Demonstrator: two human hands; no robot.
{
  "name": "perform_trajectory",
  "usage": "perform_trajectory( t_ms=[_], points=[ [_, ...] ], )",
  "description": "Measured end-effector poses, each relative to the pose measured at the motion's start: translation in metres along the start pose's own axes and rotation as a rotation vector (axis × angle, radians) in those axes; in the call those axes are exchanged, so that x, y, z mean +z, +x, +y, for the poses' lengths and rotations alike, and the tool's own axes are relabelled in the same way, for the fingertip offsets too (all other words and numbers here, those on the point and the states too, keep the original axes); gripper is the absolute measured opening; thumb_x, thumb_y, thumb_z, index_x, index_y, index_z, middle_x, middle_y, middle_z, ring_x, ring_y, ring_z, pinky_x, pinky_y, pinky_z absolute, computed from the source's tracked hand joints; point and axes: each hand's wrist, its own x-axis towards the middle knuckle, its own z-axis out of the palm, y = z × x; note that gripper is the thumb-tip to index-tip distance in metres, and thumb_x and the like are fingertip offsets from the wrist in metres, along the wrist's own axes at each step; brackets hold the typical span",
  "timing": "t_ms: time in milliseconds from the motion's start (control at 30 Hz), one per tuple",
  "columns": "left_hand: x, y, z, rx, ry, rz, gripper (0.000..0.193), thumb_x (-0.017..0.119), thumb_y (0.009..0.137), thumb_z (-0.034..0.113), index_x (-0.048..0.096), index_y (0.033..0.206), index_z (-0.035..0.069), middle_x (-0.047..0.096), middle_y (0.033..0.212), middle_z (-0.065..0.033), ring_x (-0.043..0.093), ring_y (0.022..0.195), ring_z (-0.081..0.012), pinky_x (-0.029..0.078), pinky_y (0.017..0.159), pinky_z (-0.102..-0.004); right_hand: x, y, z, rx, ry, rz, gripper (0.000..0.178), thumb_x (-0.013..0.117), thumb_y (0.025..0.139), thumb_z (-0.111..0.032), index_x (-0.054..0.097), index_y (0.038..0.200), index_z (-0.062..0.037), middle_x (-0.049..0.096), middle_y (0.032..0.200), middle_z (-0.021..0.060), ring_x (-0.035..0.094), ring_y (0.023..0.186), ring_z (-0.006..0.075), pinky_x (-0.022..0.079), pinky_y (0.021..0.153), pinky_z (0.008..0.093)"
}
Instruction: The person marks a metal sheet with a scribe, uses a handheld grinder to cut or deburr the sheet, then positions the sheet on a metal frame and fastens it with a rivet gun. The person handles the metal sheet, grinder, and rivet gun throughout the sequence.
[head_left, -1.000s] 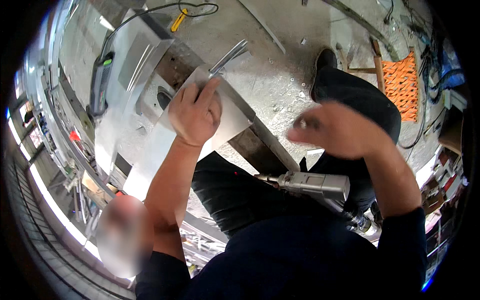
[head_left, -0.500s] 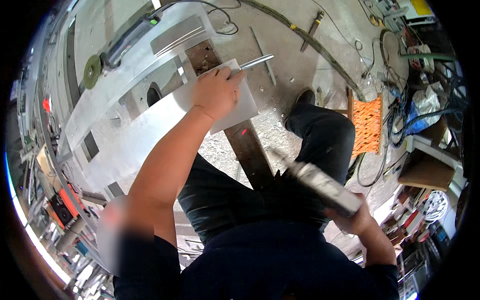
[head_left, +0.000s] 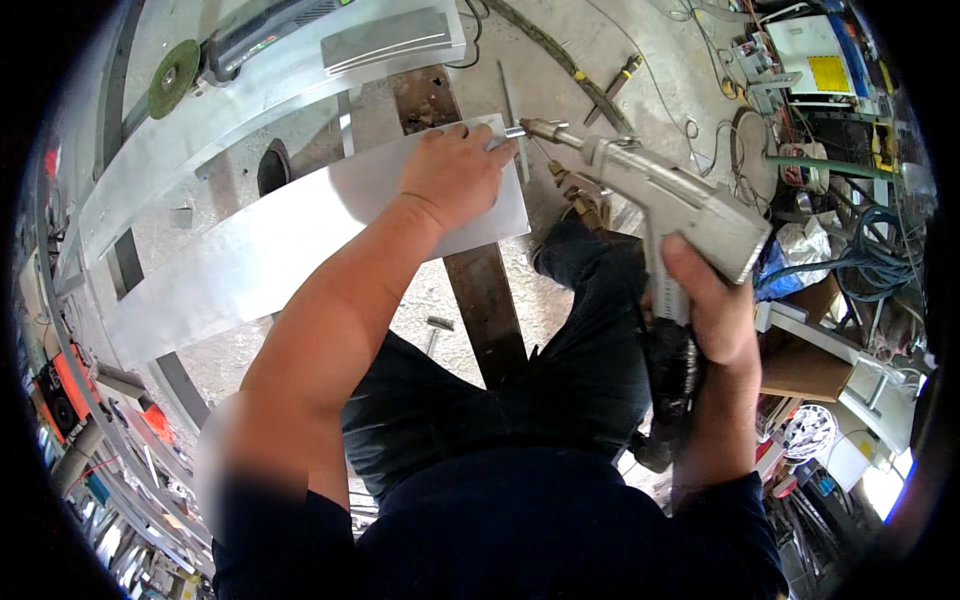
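Note:
My left hand (head_left: 450, 180) lies on the end of a pale metal sheet (head_left: 270, 240), its fingertips closed around a short shiny metal tube (head_left: 513, 132). The tube's outer end points right. My right hand (head_left: 710, 305) grips the handle of a silver, pistol-shaped welding gun (head_left: 690, 190), with a black-sleeved handle section running down along my forearm. The gun's narrow copper-coloured tip reaches left to the tube's end; whether they touch I cannot tell.
A rusty steel beam (head_left: 480, 300) passes under the sheet. Beyond lies an angle grinder (head_left: 270, 40) with a green disc on another sheet. A hammer-like tool (head_left: 440, 323) rests on the floor. At right are coiled hoses (head_left: 880, 255) and a cardboard box (head_left: 815, 345).
My right hand has raised the welding gun from near my right thigh, bringing its tip up and left to the tube. My left hand stays on the sheet with the tube.

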Motion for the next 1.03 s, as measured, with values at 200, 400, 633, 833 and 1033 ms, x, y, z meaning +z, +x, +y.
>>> perform_trajectory(
  t_ms=[200, 400, 633, 833, 1033],
  points=[
    [-0.001, -0.001, 0.001, 0.012, 0.015, -0.001, 0.040, 0.051, 0.089, 0.021, 0.063, 0.127, 0.017, 0.063, 0.108, -0.0053, 0.061, 0.100, -0.0240, 0.051, 0.079, -0.0424, 0.026, 0.019, 0.009, -0.094, -0.153, 0.026, 0.035, 0.069, 0.090, -0.030, 0.063, 0.109, -0.0015, 0.064, 0.086, 0.0051, 0.060, 0.066, 0.0147, 0.047, 0.059, 0.0282],
    [0.001, -0.002, -0.001, 0.012, 0.034, 0.020, 0.037, 0.052, 0.088, 0.021, 0.066, 0.122, 0.016, 0.064, 0.103, -0.0043, 0.062, 0.096, -0.0227, 0.051, 0.077, -0.0404, 0.030, 0.024, 0.008, -0.046, -0.107, -0.015, 0.038, 0.067, 0.092, -0.020, 0.057, 0.123, -0.0009, 0.061, 0.105, 0.0039, 0.055, 0.095, 0.0145, 0.044, 0.084, 0.0292],
    [0.001, -0.002, 0.000, 0.008, 0.036, 0.074, 0.036, 0.053, 0.087, 0.021, 0.067, 0.120, 0.016, 0.064, 0.102, -0.0050, 0.063, 0.095, -0.0230, 0.052, 0.076, -0.0402, 0.036, 0.031, 0.008, -0.071, -0.094, -0.038, 0.039, 0.067, 0.092, -0.017, 0.056, 0.126, -0.0003, 0.061, 0.111, 0.0042, 0.054, 0.103, 0.0148, 0.043, 0.091, 0.0294],
    [-0.002, -0.002, 0.001, 0.002, 0.037, 0.058, 0.035, 0.054, 0.087, 0.021, 0.068, 0.119, 0.017, 0.065, 0.102, -0.0056, 0.064, 0.094, -0.0232, 0.052, 0.076, -0.0404, 0.037, 0.029, 0.006, -0.046, -0.083, -0.038, 0.037, 0.067, 0.093, -0.016, 0.056, 0.125, 0.0001, 0.061, 0.110, 0.0042, 0.054, 0.100, 0.0144, 0.044, 0.089, 0.0292],
    [-0.004, -0.001, 0.002, -0.001, 0.038, 0.000, 0.035, 0.055, 0.086, 0.022, 0.068, 0.118, 0.016, 0.065, 0.103, -0.0051, 0.064, 0.094, -0.0227, 0.052, 0.077, -0.0407, 0.038, 0.028, 0.008, -0.054, -0.099, -0.036, 0.038, 0.068, 0.092, -0.016, 0.056, 0.125, -0.0005, 0.062, 0.110, 0.0045, 0.054, 0.100, 0.0132, 0.044, 0.089, 0.0288]
  ],
)
